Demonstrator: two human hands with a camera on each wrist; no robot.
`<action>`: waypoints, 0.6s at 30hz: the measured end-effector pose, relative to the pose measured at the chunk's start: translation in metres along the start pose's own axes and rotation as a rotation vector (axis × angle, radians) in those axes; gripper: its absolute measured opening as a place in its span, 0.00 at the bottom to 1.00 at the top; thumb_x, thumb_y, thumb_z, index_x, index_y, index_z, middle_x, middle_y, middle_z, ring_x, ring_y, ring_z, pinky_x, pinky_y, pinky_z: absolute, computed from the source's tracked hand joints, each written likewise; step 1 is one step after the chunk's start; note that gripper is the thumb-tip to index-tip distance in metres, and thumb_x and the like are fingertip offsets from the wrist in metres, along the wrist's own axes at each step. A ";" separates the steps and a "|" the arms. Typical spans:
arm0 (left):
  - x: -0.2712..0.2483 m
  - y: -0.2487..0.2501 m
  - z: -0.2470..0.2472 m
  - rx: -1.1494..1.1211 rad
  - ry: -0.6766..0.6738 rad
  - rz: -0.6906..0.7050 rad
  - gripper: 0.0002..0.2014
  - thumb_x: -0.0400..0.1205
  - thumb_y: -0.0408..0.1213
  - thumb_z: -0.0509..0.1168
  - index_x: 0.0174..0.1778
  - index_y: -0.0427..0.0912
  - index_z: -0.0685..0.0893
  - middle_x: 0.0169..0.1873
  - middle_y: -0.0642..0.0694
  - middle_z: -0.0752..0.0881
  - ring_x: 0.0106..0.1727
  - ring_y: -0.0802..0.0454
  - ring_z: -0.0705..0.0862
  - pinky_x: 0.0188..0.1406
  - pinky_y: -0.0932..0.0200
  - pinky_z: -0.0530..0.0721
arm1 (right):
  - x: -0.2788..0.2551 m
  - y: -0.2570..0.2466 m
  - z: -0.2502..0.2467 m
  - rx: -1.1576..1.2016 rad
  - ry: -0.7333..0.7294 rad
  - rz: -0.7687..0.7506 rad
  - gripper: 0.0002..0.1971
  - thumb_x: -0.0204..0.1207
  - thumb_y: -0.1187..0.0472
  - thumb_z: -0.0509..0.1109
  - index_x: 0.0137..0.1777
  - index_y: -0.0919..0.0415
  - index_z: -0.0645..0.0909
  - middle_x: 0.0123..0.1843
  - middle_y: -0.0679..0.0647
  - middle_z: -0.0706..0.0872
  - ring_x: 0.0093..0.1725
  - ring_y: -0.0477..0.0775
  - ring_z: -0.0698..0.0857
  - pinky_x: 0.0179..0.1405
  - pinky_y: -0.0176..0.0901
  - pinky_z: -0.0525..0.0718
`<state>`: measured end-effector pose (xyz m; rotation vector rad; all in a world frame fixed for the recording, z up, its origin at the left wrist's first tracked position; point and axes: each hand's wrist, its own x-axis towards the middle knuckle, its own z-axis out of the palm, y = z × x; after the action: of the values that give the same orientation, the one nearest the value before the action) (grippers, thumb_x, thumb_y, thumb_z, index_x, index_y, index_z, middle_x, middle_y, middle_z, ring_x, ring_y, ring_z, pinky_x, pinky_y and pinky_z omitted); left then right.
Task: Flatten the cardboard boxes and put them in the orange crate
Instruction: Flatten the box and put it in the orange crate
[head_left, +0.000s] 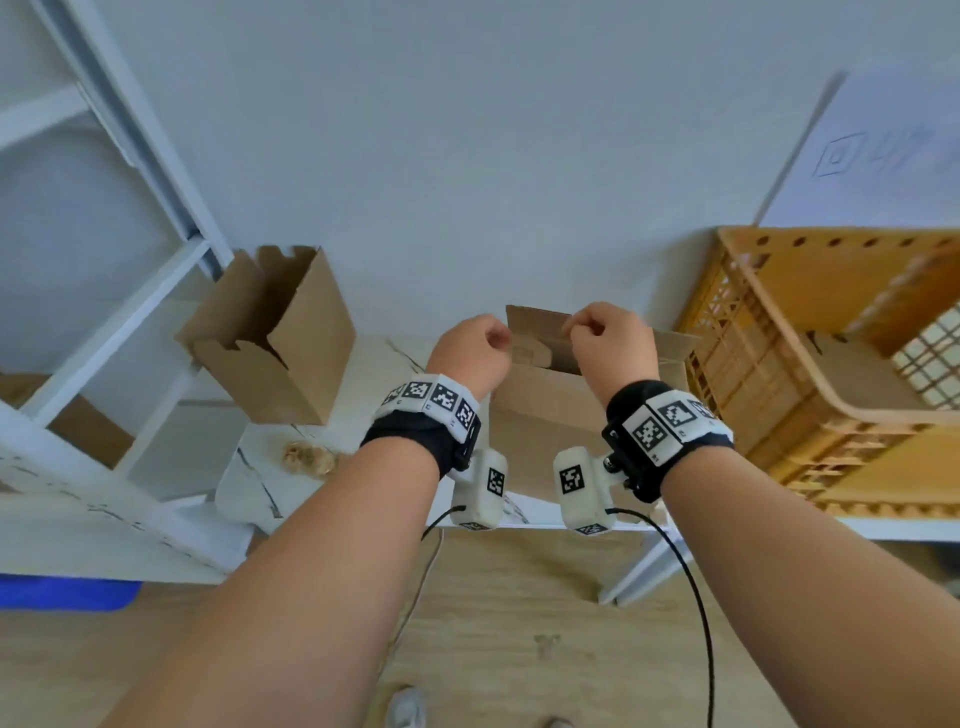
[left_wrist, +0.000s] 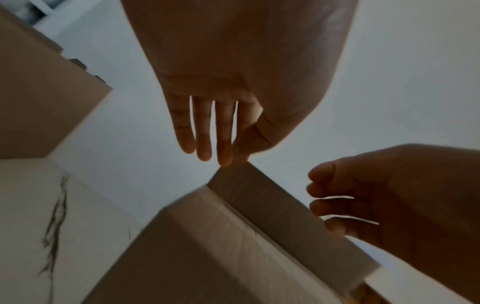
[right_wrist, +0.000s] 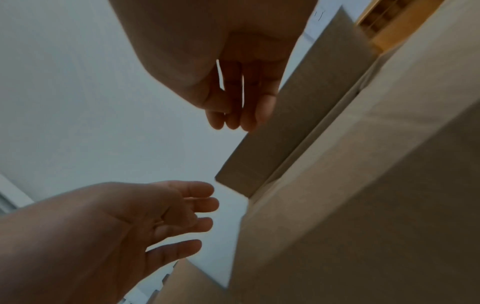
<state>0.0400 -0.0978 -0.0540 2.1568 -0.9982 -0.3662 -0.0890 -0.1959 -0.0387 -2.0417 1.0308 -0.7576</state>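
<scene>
My right hand (head_left: 610, 338) pinched the upright flap (head_left: 540, 318) of the open cardboard box (head_left: 545, 410) (beside the orange crate (head_left: 810, 332)); my left hand (head_left: 475, 345) hovered loose, holding nothing.

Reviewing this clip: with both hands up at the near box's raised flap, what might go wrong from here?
1. The right hand seems to hold only the flap's top edge with its fingertips; that grip may slip or tear the card.
2. The left hand looks barely on the flap's corner, so the box could twist or slide on the table.
3. The crate stands right beside the box, so an unfolding flap may catch it.
</scene>
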 end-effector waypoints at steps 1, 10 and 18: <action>-0.003 0.005 0.008 0.055 -0.061 0.011 0.19 0.76 0.30 0.61 0.61 0.50 0.83 0.61 0.52 0.83 0.60 0.52 0.80 0.54 0.63 0.75 | -0.002 0.009 -0.008 -0.039 -0.018 -0.001 0.13 0.76 0.68 0.58 0.41 0.56 0.85 0.36 0.49 0.85 0.31 0.49 0.80 0.32 0.41 0.81; -0.010 0.019 0.044 0.512 -0.320 -0.059 0.43 0.70 0.30 0.68 0.81 0.50 0.59 0.75 0.42 0.61 0.77 0.42 0.59 0.64 0.48 0.77 | -0.022 0.073 -0.063 -0.435 -0.228 0.155 0.20 0.77 0.59 0.58 0.66 0.45 0.81 0.67 0.52 0.80 0.69 0.59 0.73 0.72 0.58 0.72; -0.008 0.007 0.022 0.534 -0.016 0.057 0.25 0.71 0.29 0.71 0.63 0.45 0.75 0.59 0.46 0.68 0.60 0.47 0.69 0.41 0.54 0.78 | -0.015 0.055 -0.045 -0.358 -0.206 0.082 0.22 0.72 0.65 0.63 0.65 0.48 0.80 0.63 0.52 0.79 0.66 0.58 0.73 0.67 0.59 0.75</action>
<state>0.0198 -0.1050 -0.0647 2.5889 -1.2723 -0.0911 -0.1535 -0.2218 -0.0601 -2.3024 1.1862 -0.3260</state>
